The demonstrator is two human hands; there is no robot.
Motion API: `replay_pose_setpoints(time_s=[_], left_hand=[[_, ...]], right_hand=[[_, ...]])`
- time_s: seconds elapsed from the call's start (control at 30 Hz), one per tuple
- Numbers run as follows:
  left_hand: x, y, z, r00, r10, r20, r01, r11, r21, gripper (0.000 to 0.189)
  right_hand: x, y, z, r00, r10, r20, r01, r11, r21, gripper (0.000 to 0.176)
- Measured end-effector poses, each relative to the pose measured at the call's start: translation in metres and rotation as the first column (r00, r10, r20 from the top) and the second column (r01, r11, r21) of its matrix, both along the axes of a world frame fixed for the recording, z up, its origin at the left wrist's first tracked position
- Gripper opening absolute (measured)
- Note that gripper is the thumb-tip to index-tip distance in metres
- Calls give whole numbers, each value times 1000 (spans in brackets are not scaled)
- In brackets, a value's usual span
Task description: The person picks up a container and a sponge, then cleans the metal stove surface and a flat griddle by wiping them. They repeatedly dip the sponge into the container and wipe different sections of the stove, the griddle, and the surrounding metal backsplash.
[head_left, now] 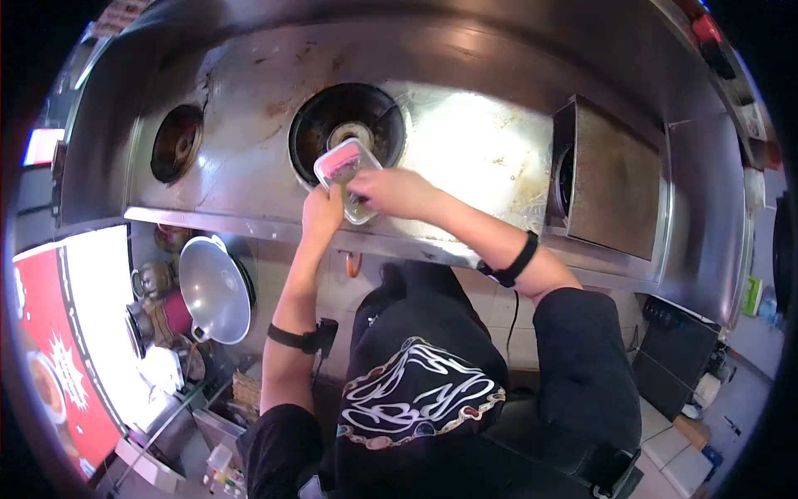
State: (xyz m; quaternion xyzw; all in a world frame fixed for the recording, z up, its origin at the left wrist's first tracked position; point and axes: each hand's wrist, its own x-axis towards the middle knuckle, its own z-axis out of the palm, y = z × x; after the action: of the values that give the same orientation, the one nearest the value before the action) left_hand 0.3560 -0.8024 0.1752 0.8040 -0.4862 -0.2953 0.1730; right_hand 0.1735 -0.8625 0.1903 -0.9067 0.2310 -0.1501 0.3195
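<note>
Reaching forward from a black printed shirt, the person's two forearms each wear a black wristband. Hanging below the front edge on the left is a grey wok. The left hand is curled closed against the near left corner of a clear plastic container; whether it grips the container or something thin beside it cannot be told. The right hand has its fingers folded over the container's near end, holding it. The container, with something pink inside, is tilted and raised over the near rim of a round black burner well in the steel bench. A second burner well lies farther left, and a steel box stands on the right.
</note>
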Motion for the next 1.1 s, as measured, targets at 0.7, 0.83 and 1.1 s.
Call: replay_pose_setpoints(time_s=[0.7, 0.83, 1.1], left_hand=[[38, 44, -35, 888, 236, -395, -276, 960, -48, 35], [42, 62, 4, 804, 411, -430, -429, 901, 60, 34], [40, 110, 1, 603, 652, -459, -691, 715, 109, 32]], right_hand=[[-110, -102, -134, 736, -675, -51, 675, 737, -19, 32], [-92, -76, -147, 928, -256, -272, 229, 965, -127, 52], [19, -306, -170, 690, -625, -364, 524, 779, -344, 50]])
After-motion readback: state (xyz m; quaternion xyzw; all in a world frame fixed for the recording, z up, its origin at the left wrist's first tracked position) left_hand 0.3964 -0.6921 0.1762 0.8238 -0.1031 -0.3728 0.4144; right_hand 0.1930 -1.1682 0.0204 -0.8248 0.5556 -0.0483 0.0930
